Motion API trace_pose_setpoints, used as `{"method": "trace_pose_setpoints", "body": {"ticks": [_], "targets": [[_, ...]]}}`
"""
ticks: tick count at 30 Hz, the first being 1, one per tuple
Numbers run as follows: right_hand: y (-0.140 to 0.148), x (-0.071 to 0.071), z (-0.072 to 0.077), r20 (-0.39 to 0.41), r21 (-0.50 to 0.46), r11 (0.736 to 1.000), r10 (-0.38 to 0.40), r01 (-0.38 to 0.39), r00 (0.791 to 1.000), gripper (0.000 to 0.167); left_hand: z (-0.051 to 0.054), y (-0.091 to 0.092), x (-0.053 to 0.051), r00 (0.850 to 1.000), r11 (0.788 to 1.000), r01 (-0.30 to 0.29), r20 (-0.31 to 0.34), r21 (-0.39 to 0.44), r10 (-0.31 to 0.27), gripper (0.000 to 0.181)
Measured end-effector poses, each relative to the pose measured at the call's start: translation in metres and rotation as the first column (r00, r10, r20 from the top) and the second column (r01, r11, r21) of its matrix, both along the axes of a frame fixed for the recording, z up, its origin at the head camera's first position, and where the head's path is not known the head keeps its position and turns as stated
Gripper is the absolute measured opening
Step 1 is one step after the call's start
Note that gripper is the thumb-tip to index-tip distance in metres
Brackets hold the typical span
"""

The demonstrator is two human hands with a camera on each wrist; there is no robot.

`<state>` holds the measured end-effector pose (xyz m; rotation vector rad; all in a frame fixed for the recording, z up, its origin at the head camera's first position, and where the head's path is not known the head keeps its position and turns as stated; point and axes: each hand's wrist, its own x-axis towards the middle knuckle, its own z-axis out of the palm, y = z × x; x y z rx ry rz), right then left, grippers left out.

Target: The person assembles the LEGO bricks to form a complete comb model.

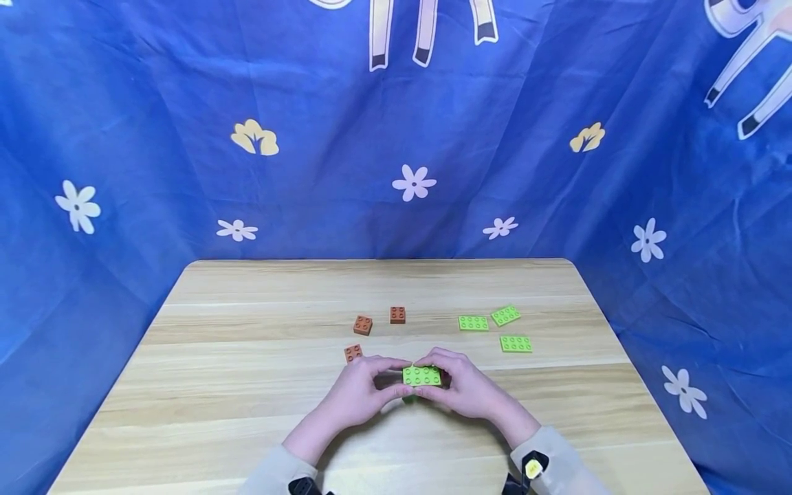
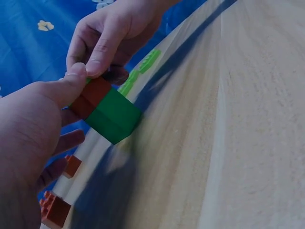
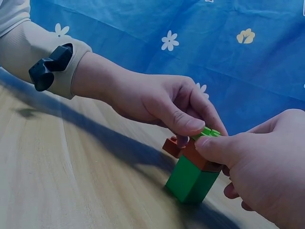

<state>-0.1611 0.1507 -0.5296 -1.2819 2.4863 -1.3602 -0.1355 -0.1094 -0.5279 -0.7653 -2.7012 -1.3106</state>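
Plate (image 1: 422, 376) between left hand (image 1: 355, 393) and right hand (image 1: 470, 387)
Head: both hands, half curled, pinch the lime plate; bricks (image 1: 397, 315) lie beyond the left, other plates (image 1: 473, 323) beyond the right. Left wrist: brown layer (image 2: 96, 98) on green base (image 2: 114, 117). Right wrist: plate tops the stack (image 3: 190, 179) over the table (image 3: 38, 157).

Obstacle beyond left grip (image 1: 361, 392): brown brick (image 1: 352, 353)

A blue curtain (image 1: 322, 185) printed with white flowers (image 1: 414, 183) hangs behind a wood-grained table (image 1: 247, 309).
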Motion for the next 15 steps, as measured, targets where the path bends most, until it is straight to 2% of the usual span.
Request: {"method": "trace_pose_setpoints", "body": {"ticks": [7, 15], "targets": [[0.000, -0.001, 0.001, -0.004, 0.015, 1.000, -0.008, 0.008, 1.000, 0.034, 0.007, -0.009, -0.005, 1.000, 1.000, 0.015, -0.026, -0.004, -0.015, 0.052], [0.000, -0.001, 0.001, 0.009, 0.024, 1.000, -0.008, 0.008, 1.000, 0.034, 0.007, -0.032, -0.013, 0.996, 0.998, -0.050, -0.080, -0.022, 0.048, 0.062]]}}
